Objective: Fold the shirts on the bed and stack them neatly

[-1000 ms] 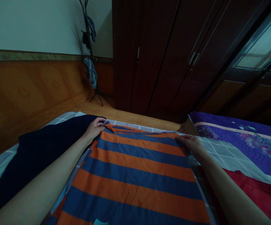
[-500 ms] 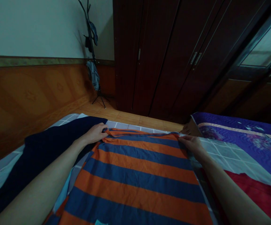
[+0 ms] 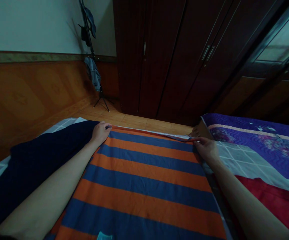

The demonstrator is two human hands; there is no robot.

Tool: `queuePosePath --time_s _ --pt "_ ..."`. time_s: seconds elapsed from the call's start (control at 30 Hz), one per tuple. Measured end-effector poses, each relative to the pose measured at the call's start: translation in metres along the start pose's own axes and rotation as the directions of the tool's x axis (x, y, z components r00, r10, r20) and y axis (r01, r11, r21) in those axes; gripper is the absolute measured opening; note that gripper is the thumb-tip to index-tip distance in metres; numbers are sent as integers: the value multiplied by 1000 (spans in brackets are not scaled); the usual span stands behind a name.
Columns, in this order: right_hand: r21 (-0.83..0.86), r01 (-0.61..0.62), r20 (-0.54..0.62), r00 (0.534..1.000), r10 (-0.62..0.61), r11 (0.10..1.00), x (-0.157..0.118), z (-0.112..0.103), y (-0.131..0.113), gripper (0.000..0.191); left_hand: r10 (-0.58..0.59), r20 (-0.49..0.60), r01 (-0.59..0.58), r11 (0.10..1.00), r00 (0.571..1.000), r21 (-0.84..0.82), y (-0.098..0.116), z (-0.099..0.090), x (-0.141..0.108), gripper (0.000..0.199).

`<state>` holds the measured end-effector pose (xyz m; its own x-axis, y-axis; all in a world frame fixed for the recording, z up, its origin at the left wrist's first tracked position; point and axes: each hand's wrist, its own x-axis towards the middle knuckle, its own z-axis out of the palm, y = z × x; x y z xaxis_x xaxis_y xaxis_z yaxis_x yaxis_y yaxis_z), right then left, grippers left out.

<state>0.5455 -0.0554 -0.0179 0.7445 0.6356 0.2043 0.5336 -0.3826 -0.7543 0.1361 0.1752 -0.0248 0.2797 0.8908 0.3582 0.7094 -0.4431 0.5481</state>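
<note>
striped cloth on the bed, both far corners pinched

at left, dark navy cloth (image 3: 49,146) lies on the bed (image 3: 246,160), near its far left corner, under the left forearm. the coat stand (image 3: 90,40) is on the floor past the far edge.

left hand (image 3: 100,133): fingers narrow, closed on the far left corner of the striped cloth (image 3: 144,186), right beside the navy cloth.

striped cloth, orange and blue: spread flat between the forearms, its far hem along the bed's far edge, near end running out of view. a pale teal patch (image 3: 104,236) shows at the bottom of the view. surface mostly smooth, faint creases mid-panel; hem fairly straight at left, looser and slightly bunched toward the right.

handling (judged): light, limp, soft; not fragile, little slip expected. thin fabric should crease or sag if the corners slacken. best hold: thumb and fingers on the two hem corners, all layers caught together, with even tension across. whether each pinch catches every layer: cannot tell.

right hand (image 3: 207,149): fingers narrow, pinching the far right corner, where a thin gathered strip of hem leads into the grip.

at right, red cloth (image 3: 269,200) lies beside the right forearm; beyond it, purple patterned bedding (image 3: 254,133) along the far right.
</note>
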Motion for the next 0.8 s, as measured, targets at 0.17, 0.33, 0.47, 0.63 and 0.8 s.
queuePosePath --time_s 0.17,0.33,0.47,0.63,0.8 --pt "-285 26 -40 998 -39 958 -9 -7 -13 24 50 37 -55 990 998 133 6 -11 -5 28" --pt "-360 498 57 856 -514 789 -48 2 -50 50 383 204 -411 903 901 121 64 -18 -35 43" --pt "-150 813 476 558 -680 563 -93 31 -71 58 560 536 -600 791 632 -120 104 4 -71 56" --pt "-279 789 601 588 -541 547 -82 41 -49 67 415 642 -525 851 645 -23 62 9 -58 62" --pt "-510 604 365 797 -481 613 -66 33 -41 72 241 449 -350 920 861 176 38 -6 -42 62"
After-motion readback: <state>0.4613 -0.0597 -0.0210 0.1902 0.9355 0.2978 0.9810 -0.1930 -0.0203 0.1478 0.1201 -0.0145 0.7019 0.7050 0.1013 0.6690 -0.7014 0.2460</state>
